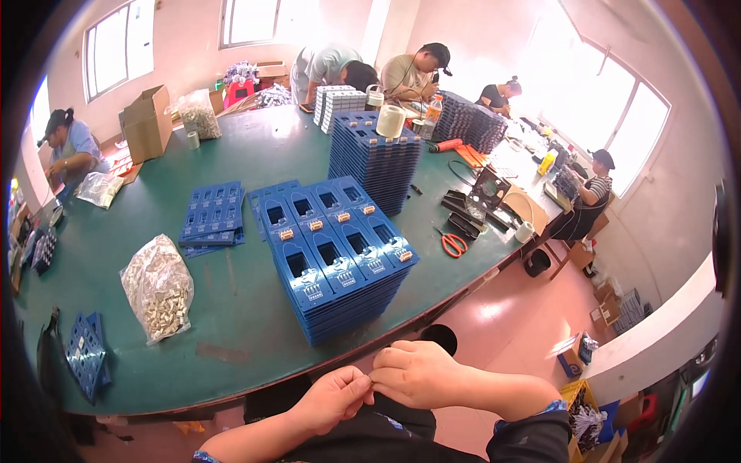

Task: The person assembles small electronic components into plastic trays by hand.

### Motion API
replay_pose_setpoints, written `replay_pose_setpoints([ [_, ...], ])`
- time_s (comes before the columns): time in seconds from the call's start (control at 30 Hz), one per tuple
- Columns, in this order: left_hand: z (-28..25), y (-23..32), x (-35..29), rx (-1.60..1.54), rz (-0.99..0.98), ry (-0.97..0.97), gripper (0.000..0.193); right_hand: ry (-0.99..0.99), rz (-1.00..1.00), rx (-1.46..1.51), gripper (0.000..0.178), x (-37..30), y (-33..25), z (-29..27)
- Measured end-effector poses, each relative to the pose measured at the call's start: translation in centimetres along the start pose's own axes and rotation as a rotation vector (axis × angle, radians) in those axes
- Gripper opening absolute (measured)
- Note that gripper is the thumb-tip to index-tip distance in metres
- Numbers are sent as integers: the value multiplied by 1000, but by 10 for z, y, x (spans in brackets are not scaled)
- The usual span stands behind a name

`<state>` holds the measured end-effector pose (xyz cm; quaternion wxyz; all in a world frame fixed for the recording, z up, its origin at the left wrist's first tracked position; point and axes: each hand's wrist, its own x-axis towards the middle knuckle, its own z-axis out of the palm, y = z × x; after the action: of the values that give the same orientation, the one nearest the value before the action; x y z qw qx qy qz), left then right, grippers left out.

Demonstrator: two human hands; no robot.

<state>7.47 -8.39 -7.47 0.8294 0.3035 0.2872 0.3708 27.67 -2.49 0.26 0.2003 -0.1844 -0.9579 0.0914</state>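
My left hand [333, 400] and my right hand [417, 373] meet in front of my body, just off the table's near edge. Fingertips of both are pinched together; whatever lies between them is too small or hidden to make out. Beyond them rises a stack of blue circuit boards [351, 297] with rectangular cut-outs. Small white connectors [344, 217] sit on the top panel, several across its middle and right edge. To the left lies a clear plastic bag [157, 270] holding many small whitish connectors.
The green table [262, 359] also bears a taller board stack [376, 166] topped by a tape roll [390, 121], a flatter pile of boards [212, 216], and loose boards [85, 351] at far left. Orange-handled scissors [454, 245] lie near the right edge. Several people work around.
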Motion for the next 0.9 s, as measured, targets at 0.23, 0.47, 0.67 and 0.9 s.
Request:
replay_pose_setpoints([
  [0.23, 2, 0, 1, 4, 24, -32, 24, -74, 39, 18, 8, 5, -5, -12],
  [0.47, -8, 1, -5, -161, 10, -10, 26, 387, 127, -129, 4, 50, 39, -74],
  [0.67, -12, 2, -4, -206, -29, 16, 26, 301, 145, -170, 7, 70, 63, -79],
  [0.9, -15, 2, -6, -236, -22, 41, 25, 236, 128, -182, 10, 71, 66, -76],
])
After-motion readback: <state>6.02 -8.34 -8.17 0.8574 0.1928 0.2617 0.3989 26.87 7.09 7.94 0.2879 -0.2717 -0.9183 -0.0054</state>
